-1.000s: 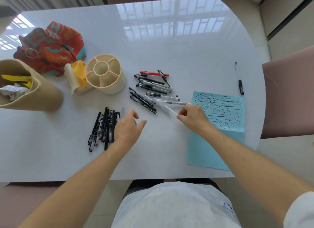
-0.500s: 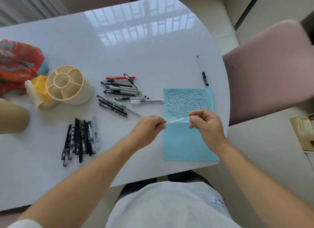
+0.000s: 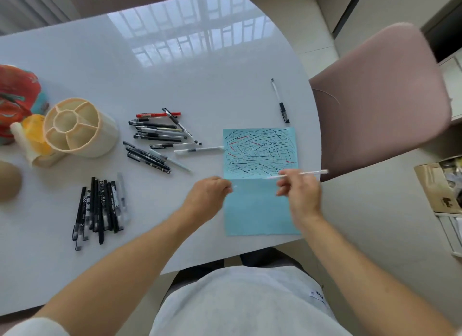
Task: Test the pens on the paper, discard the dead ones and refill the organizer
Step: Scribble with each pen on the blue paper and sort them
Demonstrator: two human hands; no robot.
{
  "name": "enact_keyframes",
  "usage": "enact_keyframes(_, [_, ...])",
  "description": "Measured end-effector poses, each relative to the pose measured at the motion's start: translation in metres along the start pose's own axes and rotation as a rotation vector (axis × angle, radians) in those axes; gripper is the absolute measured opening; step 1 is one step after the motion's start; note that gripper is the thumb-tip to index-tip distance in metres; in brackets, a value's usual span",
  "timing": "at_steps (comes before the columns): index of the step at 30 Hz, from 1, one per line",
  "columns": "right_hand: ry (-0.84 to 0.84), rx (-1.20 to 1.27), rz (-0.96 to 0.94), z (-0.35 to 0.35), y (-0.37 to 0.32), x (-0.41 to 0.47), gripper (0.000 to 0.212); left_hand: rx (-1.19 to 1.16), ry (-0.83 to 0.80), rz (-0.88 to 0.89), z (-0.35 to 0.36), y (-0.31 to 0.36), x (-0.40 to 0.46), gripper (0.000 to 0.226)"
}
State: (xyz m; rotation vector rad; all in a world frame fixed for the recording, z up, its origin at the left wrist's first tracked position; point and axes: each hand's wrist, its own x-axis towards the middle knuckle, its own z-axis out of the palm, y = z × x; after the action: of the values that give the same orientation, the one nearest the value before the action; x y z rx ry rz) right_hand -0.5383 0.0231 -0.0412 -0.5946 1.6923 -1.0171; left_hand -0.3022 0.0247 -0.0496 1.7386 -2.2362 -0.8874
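White table (image 3: pixel 175 68) w/ blue paper (image 3: pixel 262 210) at its near right edge, upper half full of test strokes. Empty organizer (image 3: pixel 75 128) far left; untested pile (image 3: pixel 157 135) just right of it, sorted black pens (image 3: pixel 100 208) nearer the person. Change: half a sec ago both hands met on one clear pen; now they're apart. R hand (image 3: pixel 300 193) pinches the pen (image 3: pixel 297 174) over the paper, L hand (image 3: pixel 210 193) curled shut, prob. round the cap — too blurred to confirm. So: uncapped, scribble test is next.
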Motion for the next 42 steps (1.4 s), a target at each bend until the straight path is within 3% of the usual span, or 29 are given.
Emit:
enact_keyframes(3, [0.11, -0.116, -0.067, -0.038, -0.014, 0.036, 0.023, 0.066, 0.058, -0.129, -0.013, -0.046, -0.022, 0.013])
enact_keyframes(6, [-0.073, -0.27, -0.141, -0.027, -0.008, 0.041, 0.032, 0.049, 0.068, -0.037, -0.005, -0.045, -0.027, 0.005])
enact_keyframes(9, [-0.218, -0.397, -0.208, 0.011, 0.004, 0.036, 0.02, 0.014, 0.007, 0.119, 0.016, -0.029, -0.017, 0.003])
enact_keyframes(15, [-0.211, -0.518, -0.322, 0.046, 0.014, 0.038, 0.012, 0.036, -0.04, 0.176, 0.034, -0.024, -0.008, 0.011])
enact_keyframes(21, [-0.213, -0.688, -0.377, 0.034, 0.008, 0.043, 0.024, 0.024, -0.075, 0.133, 0.031, -0.024, -0.007, 0.01])
enact_keyframes(27, [-0.187, -0.348, -0.198, 0.024, 0.0, 0.037, 0.011, -0.046, -0.072, 0.047, 0.025, -0.019, -0.006, 0.017])
enact_keyframes(31, [-0.308, -0.116, -0.12, 0.022, -0.005, 0.018, 0.01, -0.109, 0.029, -0.027, 0.018, -0.014, -0.006, 0.015])
enact_keyframes(37, [-0.445, -0.057, -0.075, 0.023, -0.004, -0.002, 0.006, -0.13, 0.072, -0.011, 0.007, -0.007, -0.003, 0.011])
enact_keyframes(42, [-0.523, -0.083, -0.047, 0.028, 0.001, -0.005, 0.007, -0.094, 0.011, 0.003, -0.001, 0.003, 0.0, 0.014])
